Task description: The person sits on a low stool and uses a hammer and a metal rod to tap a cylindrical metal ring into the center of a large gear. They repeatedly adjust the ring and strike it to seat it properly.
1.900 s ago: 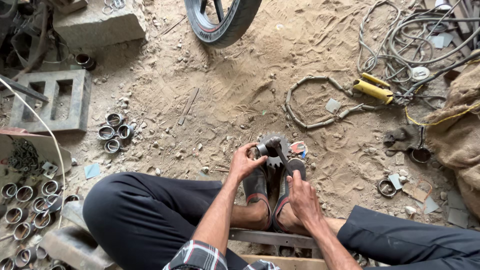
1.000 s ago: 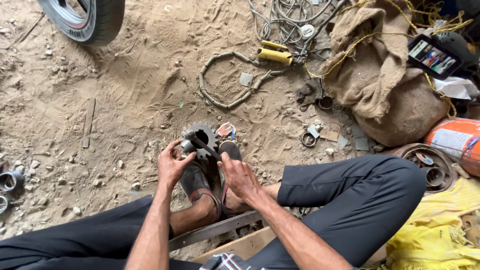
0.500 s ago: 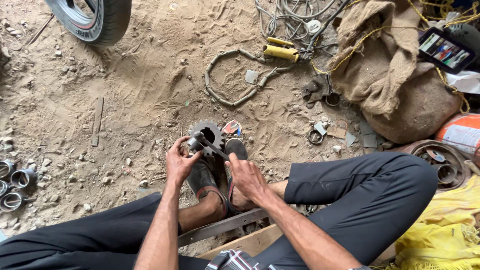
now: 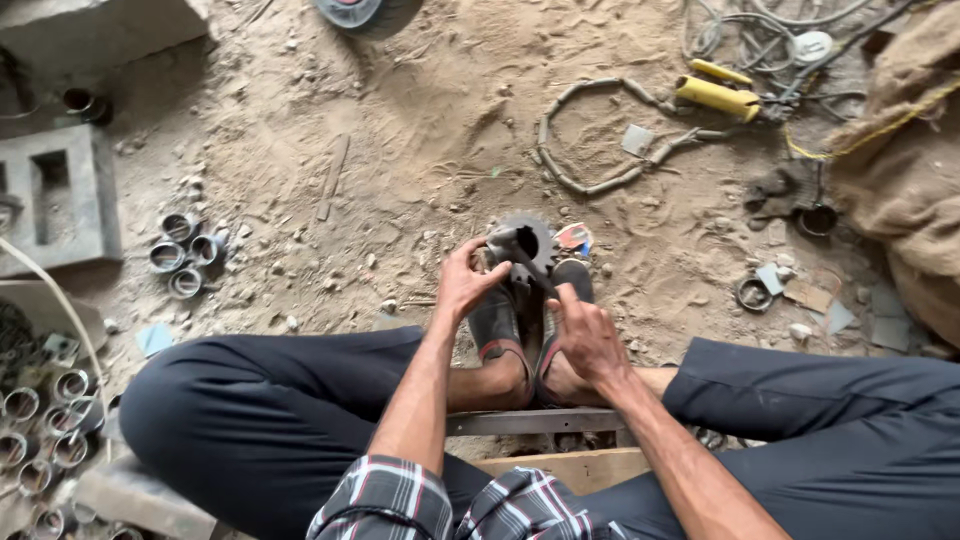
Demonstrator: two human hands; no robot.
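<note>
Left hand: we grasped the short metal tube at the sprocket hub.
Right hand: fingers loosely curled, forefinger steadying the sprocket rim.
Advice: we judged that pinning the sprocket between both sandals was needed.

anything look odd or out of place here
The toothed gear is not in a vice: it stands on edge on the sandy floor, pinched between the person's two sandalled feet, with the left hand and right hand at it. Short metal rings lie loose in the dirt at left.

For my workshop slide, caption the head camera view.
Seated on sandy ground, a person steadies a toothed gear between both feet, left hand and right hand on it.
</note>
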